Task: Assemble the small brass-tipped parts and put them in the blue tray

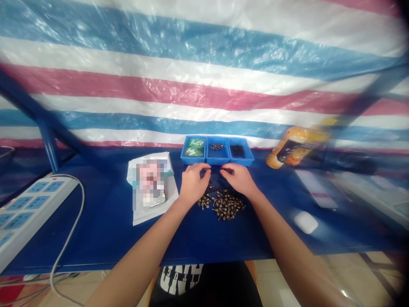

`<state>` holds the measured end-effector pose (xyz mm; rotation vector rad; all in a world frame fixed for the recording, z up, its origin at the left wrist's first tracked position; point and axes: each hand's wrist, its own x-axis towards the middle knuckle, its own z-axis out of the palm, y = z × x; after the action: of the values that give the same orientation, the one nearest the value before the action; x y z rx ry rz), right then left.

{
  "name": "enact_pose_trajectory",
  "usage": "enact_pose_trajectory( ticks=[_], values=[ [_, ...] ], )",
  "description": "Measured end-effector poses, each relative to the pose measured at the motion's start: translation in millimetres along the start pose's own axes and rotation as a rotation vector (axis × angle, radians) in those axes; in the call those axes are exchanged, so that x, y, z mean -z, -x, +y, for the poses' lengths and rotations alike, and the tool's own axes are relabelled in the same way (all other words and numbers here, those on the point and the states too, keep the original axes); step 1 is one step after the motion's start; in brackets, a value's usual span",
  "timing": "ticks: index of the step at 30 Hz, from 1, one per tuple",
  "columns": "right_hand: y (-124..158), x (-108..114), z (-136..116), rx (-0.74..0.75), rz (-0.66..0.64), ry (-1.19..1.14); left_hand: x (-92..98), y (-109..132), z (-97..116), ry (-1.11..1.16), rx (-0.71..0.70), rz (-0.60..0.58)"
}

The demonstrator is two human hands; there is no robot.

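Observation:
My left hand (194, 182) is closed in a pinch just in front of the blue bins, its thumb and forefinger together; whatever sits between them is too small to make out. Facing it across a small gap, my right hand (239, 179) is pinched too, its fingertips hiding anything they hold. Below and between both hands lies a pile of small brass-and-dark metal parts (228, 205). Beyond the fingertips stand three joined blue bins: the left bin (192, 162) has a green packet, the middle bin (218, 161) some small metal pieces, the right bin (242, 162) small black pieces.
A white plastic packet (171, 200) lies left of my hands. Farther left are a power strip (41, 200) and its white cable (72, 238). Orange-labelled bottles (284, 147) lie at the right, with a small white case (306, 222) nearer. A striped sheet (204, 94) hangs behind.

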<state>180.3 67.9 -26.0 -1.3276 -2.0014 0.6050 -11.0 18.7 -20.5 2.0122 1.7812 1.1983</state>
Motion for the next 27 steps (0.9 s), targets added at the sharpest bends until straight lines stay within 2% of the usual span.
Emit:
enact_pose_trajectory(
  ticks=[4, 8, 13, 17, 22, 27],
  values=[
    [2.6, -3.0, -2.5, 0.032, -0.114, 0.257, 0.2, 0.3, -0.2, -0.007, 0.009, -0.008],
    [0.7, -3.8, 0.9, 0.03, -0.139, 0.299, 0.5, 0.7, 0.2, -0.006, 0.015, -0.011],
    [-3.3, -3.1, 8.1, 0.062, -0.059, 0.15, 0.0, 0.4, -1.0, -0.015, 0.019, -0.022],
    [-2.8, -2.0, 4.6, 0.081, -0.026, 0.031, 0.3, 1.0, 0.0, -0.022, 0.015, -0.035],
    [1.0, -0.2, -7.6, -0.008, 0.001, -0.34, 1.9, 3.4, 4.0, -0.023, -0.018, -0.036],
    [0.6, 5.3, -10.4, -0.12, 0.033, -0.316, 2.6, 3.8, 5.2, -0.009, -0.044, -0.036]
  ],
)
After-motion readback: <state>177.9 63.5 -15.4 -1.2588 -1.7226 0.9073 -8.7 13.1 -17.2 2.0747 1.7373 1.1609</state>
